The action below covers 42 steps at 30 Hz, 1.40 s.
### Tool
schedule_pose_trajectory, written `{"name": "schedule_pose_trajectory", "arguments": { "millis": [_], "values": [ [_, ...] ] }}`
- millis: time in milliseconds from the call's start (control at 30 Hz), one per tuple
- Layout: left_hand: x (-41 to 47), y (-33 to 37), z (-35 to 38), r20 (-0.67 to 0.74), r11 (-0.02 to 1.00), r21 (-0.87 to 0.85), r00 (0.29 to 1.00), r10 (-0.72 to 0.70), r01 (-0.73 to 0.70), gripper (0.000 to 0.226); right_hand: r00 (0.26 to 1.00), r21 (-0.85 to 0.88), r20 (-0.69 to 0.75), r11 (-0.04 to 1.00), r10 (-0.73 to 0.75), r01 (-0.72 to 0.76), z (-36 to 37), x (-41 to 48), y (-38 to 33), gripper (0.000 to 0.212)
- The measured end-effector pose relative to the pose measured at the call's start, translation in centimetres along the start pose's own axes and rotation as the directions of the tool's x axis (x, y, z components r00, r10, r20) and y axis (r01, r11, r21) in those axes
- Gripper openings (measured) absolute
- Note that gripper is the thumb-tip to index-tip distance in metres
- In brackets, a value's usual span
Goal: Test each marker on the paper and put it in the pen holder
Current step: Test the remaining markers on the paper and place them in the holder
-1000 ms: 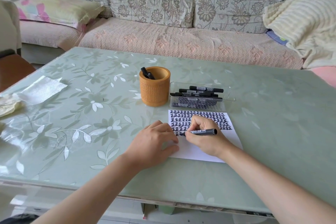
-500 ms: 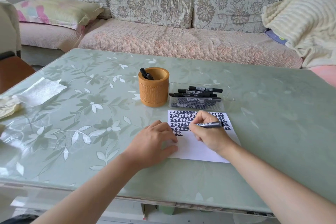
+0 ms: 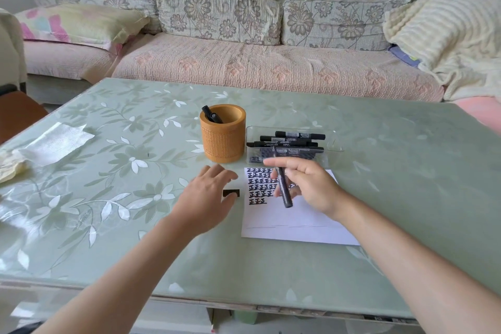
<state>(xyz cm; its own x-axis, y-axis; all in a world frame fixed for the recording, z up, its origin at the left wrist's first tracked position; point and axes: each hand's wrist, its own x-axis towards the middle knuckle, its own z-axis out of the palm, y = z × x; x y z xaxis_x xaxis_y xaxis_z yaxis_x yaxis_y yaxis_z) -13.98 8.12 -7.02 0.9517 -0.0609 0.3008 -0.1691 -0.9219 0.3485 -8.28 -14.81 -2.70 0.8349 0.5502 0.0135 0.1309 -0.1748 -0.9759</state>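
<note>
Seen from above, two bare hands work at a pale green, flower-patterned bench. The right hand pinches a black marker between thumb and curled fingers. It holds the marker nearly upright and lifted clear of the white paper, so nothing is being drawn; which end carries the tip is too blurred to tell.

The left hand is released, fingers straight and spread, low over the bench just left of the paper. A small black cap lies just beside its thumb; whether they touch cannot be told. That placing suggests the cap is wanted next, to close the marker before it is stored.

Rows of black test marks fill the paper's far left part, and the near part is blank. Beyond the paper stands an orange pen holder with a leaning marker inside. Just right of it, a clear tray keeps the piled markers within easy reach, probably untested.
</note>
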Motion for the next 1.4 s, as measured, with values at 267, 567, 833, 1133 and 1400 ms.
{"name": "schedule_pose_trajectory", "arguments": {
  "millis": [267,567,833,1133,1400],
  "values": [
    [0.7,0.0,-0.6,-0.019,0.989,-0.141,0.998,-0.052,0.049,0.012,0.991,-0.492,-0.110,0.871,-0.080,0.016,-0.5,0.3,0.4,0.028],
    [1.0,0.8,-1.5,-0.060,0.972,-0.230,0.996,-0.072,0.056,0.010,0.970,-0.681,-0.145,0.731,-0.197,0.047,-0.2,0.6,0.2,0.020],
    [0.9,1.2,-1.3,-0.054,0.971,-0.232,0.997,0.046,-0.057,0.010,0.979,-0.673,-0.075,0.735,-0.188,0.089,0.2,0.7,0.4,0.020],
    [1.0,1.4,-1.7,-0.024,0.962,-0.239,0.991,0.133,-0.135,0.012,0.979,-0.674,-0.029,0.727,-0.202,0.130,1.3,0.5,0.4,0.019],
    [1.2,1.7,-1.7,-0.060,0.955,-0.188,0.973,0.222,-0.229,0.020,0.981,-0.678,-0.088,0.732,-0.172,0.068,2.2,0.4,0.4,0.021]
  ]
}}
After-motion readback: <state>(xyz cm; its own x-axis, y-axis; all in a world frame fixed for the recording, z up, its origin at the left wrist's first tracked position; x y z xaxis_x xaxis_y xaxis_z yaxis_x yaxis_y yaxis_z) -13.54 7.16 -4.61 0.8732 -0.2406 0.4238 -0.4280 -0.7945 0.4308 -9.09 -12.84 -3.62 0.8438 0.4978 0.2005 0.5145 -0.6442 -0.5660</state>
